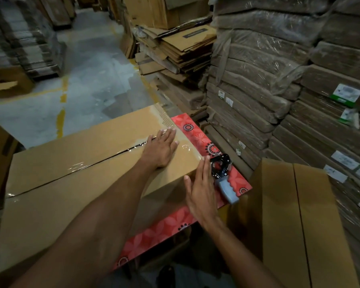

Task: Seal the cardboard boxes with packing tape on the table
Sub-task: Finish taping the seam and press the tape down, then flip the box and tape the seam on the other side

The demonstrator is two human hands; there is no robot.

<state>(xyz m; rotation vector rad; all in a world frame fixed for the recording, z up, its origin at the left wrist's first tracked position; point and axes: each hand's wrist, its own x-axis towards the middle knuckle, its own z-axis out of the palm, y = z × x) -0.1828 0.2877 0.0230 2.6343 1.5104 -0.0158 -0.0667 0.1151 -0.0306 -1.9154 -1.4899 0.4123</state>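
The big cardboard box [71, 179] is lying across the table [160, 231], the one with the red floral cover, and it is taking up most of the top. Clear packing tape [77, 165] is glinting along the centre seam of the box, running from the left end towards the right.

The left hand [161, 146] is lying flat on the box top at the right end of that seam, fingers straight and spread, pressing down on the tape and gripping nothing. The right hand [200, 190] is standing edge-on against the right end of the box at its top corner, fingers straight and together, also grasping nothing; whether tape is lying under the palm I cannot tell.

The tape dispenser [222, 169], black-framed with a grey handle, is resting on the table just beside the right hand, released.

A second cardboard box [299, 215], seam untaped, is sitting at the right. Behind it, plastic-wrapped stacks of flattened cardboard [258, 69] are rising high, and a concrete floor [92, 59] with yellow lines is showing to the left.
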